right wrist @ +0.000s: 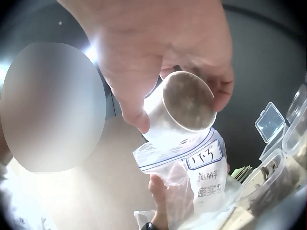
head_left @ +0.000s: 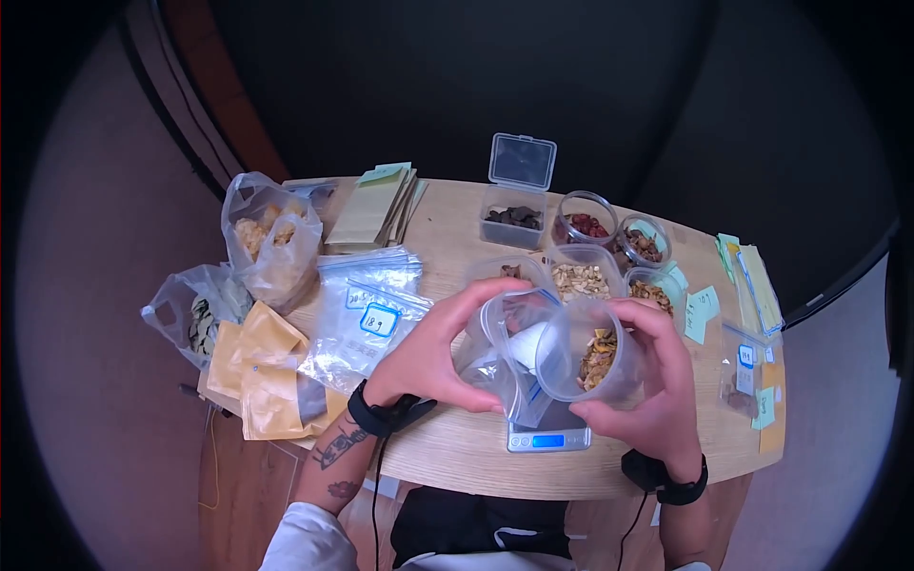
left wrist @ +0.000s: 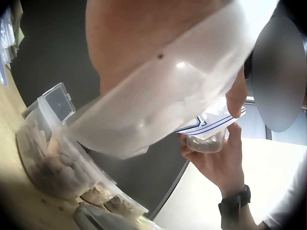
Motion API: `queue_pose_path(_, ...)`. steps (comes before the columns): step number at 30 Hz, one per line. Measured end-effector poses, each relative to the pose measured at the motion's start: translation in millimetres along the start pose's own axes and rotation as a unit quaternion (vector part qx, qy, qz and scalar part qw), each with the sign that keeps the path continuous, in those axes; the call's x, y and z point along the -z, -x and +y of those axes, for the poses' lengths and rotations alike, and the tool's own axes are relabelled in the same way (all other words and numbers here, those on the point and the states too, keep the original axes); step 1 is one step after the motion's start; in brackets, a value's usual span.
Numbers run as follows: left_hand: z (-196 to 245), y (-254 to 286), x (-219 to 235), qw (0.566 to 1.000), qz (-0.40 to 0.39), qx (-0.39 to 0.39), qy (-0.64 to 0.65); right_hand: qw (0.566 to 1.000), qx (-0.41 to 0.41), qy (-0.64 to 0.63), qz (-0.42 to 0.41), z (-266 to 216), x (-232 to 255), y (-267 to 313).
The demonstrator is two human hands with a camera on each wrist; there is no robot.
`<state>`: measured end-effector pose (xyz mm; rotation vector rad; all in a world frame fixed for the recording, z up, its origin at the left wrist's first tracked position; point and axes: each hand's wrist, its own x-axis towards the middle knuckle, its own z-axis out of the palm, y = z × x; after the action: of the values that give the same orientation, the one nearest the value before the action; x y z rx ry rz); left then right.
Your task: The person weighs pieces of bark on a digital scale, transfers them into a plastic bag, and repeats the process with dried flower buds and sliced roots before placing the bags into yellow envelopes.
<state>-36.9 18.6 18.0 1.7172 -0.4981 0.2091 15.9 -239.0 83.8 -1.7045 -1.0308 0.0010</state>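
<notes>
My left hand (head_left: 433, 357) grips a clear zip bag (head_left: 522, 404) by its mouth, thumb and fingers spread around the opening. In the right wrist view this bag (right wrist: 196, 179) bears a blue-framed label reading 17.3. My right hand (head_left: 666, 395) holds a clear plastic cup (head_left: 554, 369) around its sides. Brown and yellow dried pieces (head_left: 598, 362) lie inside the cup. It is tilted toward the bag, its rim right at the bag's mouth in the right wrist view. Below the hands sits a small digital scale (head_left: 549, 441) with a lit blue display, its platform partly hidden.
Behind the hands stand an open-lidded box (head_left: 514, 228) of dark pieces, a tub (head_left: 581, 279) of pale chips and several round tubs. At left lie zip bags (head_left: 367, 319), kraft pouches (head_left: 276, 376) and filled plastic bags (head_left: 276, 233). Envelopes (head_left: 369, 214) stack at the back.
</notes>
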Motion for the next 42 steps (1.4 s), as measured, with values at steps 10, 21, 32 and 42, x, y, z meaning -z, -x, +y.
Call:
queue_pose_path(10, -7, 4, -11, 0.982, 0.081, -0.014, 0.171, 0.993, 0.023, 0.074, -0.085, -39, -8, -46)
queue_pose_path(21, 1, 4, -9, 0.971, 0.08, 0.038, 0.224, 0.974, 0.04, 0.176, -0.135, -49, -11, -79)
queue_pose_path(32, 3, 6, -11, 0.961, 0.074, 0.034, 0.263, 0.96, 0.122, 0.16, -0.193, -56, -1, -90)
queue_pose_path(42, 2, 1, -8, 0.969, 0.061, -0.029, 0.236, 0.99, -0.038, 0.081, -0.107, -52, 11, -59)
